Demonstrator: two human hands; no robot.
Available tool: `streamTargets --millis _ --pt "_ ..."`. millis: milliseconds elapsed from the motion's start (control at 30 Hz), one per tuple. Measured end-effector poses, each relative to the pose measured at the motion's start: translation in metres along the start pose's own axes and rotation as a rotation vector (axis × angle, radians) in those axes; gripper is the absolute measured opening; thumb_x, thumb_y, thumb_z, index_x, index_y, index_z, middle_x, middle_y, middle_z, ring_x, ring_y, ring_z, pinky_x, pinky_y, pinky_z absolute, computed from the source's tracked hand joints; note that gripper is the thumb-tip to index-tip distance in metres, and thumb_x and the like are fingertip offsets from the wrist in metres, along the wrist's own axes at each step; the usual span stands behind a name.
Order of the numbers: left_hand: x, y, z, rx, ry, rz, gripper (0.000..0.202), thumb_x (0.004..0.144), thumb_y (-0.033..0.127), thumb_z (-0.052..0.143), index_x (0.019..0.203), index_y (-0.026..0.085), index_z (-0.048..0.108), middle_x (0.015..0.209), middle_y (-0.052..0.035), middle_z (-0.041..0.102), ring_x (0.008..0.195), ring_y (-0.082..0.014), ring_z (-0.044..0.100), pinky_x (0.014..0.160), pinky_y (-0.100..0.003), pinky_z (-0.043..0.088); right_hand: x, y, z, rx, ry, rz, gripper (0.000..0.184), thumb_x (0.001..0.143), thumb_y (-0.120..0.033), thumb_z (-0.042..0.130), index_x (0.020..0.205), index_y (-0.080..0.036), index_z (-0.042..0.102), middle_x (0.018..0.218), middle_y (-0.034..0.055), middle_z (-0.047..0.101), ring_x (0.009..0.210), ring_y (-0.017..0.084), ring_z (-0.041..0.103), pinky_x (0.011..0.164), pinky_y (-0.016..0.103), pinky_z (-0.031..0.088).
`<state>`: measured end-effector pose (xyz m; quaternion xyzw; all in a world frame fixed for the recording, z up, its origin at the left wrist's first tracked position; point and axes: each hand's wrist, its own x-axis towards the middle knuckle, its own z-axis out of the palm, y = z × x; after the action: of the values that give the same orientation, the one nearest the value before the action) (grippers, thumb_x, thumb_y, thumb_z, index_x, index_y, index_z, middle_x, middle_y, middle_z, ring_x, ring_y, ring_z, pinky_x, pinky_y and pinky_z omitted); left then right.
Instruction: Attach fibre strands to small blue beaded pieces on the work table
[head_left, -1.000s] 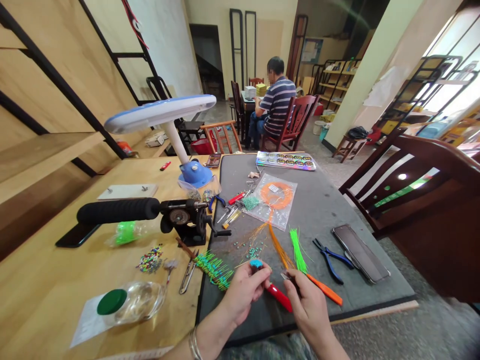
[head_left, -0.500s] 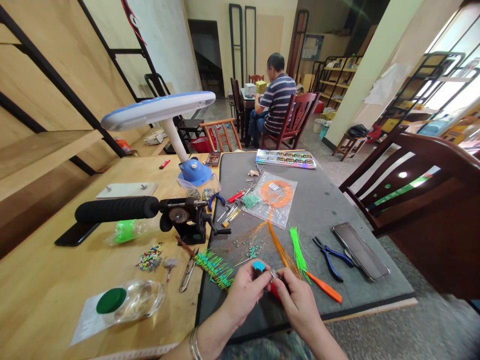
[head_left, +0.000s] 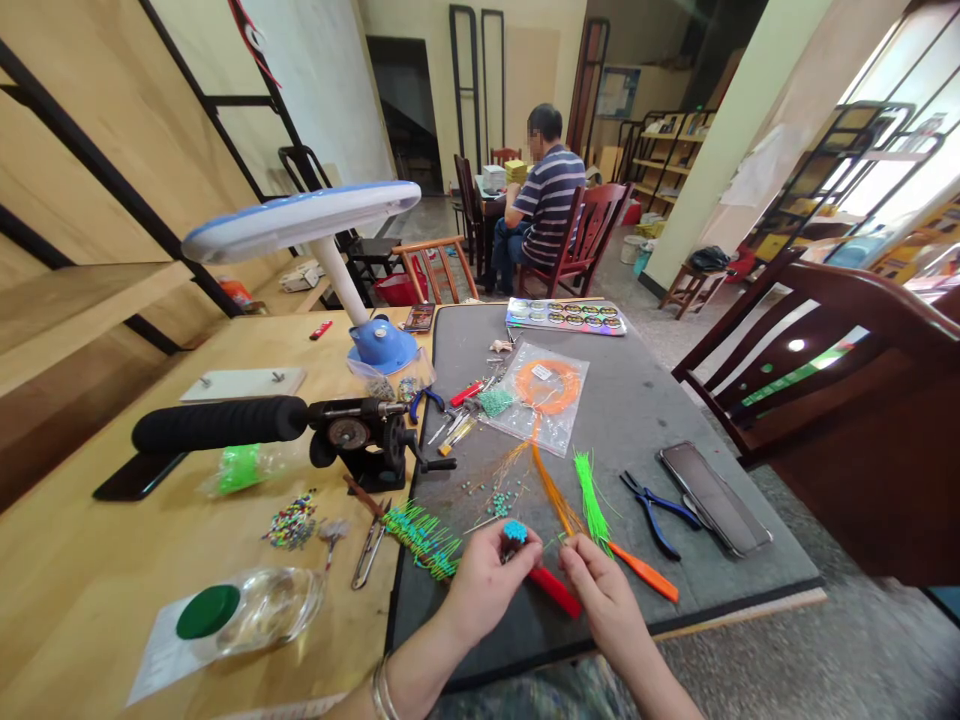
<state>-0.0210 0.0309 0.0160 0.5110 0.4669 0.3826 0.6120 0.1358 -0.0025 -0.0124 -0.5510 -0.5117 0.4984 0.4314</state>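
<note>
My left hand (head_left: pixel 487 585) is gripping a small turquoise beaded piece (head_left: pixel 514 531) between thumb and fingertips, holding it raised just above the grey surface (head_left: pixel 637 400). My right hand (head_left: pixel 600 600) is pinching narrowly beside it; I cannot tell what its fingertips are holding. I am keeping both hands close and steady for fine control, clear of the red handle (head_left: pixel 555 592), the orange fibres (head_left: pixel 553 503) and the green fibres (head_left: pixel 591 500) lying nearby.
</note>
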Motion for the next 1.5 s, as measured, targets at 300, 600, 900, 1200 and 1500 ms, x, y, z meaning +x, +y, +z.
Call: streamTargets --millis 300,600,900,1200,1500 --pt "0.001 0.001 0.002 0.116 -0.014 0.070 0.014 0.077 0.025 0.060 0.069 0.015 0.064 0.064 -0.0003 0.061 0.062 -0.0129 0.051 0.061 -0.023 0.041 -0.003 0.000 0.000 -0.111 0.039 -0.040 0.038 0.087 -0.053 0.043 0.068 -0.020 0.047 0.060 -0.0045 0.040 0.058 0.012 0.039 0.055 0.022 0.034" --pt "0.002 0.002 0.002 0.231 0.061 0.083 0.015 0.076 0.027 0.058 0.067 0.015 0.062 0.060 0.0000 0.058 0.057 -0.0128 0.048 0.056 -0.022 0.037 0.012 0.009 -0.050 -0.897 0.392 0.033 0.038 0.089 -0.053 0.038 0.086 -0.022 0.060 0.056 0.0000 0.061 0.051 0.018 0.057 0.048 0.025 0.031" --pt "0.003 0.009 -0.003 0.246 0.065 0.042 0.023 0.075 0.035 0.057 0.064 0.015 0.059 0.060 -0.0011 0.056 0.060 -0.0145 0.049 0.058 -0.024 0.038 0.019 0.015 -0.094 -1.208 0.537 -0.302 0.027 0.090 -0.027 0.042 0.101 -0.015 0.064 0.096 0.0112 0.070 0.091 0.023 0.062 0.083 0.033 0.045" --pt "0.003 0.014 -0.010 0.262 0.100 0.048 0.022 0.074 0.035 0.057 0.064 0.015 0.059 0.058 0.0004 0.053 0.057 -0.0132 0.046 0.055 -0.023 0.037 0.011 -0.009 -0.104 -1.126 0.340 -0.395 0.017 0.089 -0.026 0.048 0.088 -0.019 0.064 0.086 0.0074 0.068 0.083 0.022 0.060 0.076 0.033 0.046" --pt "0.003 0.009 -0.018 0.279 0.101 0.113 0.020 0.078 0.032 0.057 0.068 0.015 0.061 0.058 0.0009 0.055 0.056 -0.0123 0.047 0.055 -0.022 0.037 -0.015 -0.008 0.001 -1.040 -0.095 -0.505 0.024 0.077 -0.013 0.057 0.100 -0.021 0.060 0.093 0.0071 0.065 0.083 0.023 0.057 0.073 0.033 0.047"
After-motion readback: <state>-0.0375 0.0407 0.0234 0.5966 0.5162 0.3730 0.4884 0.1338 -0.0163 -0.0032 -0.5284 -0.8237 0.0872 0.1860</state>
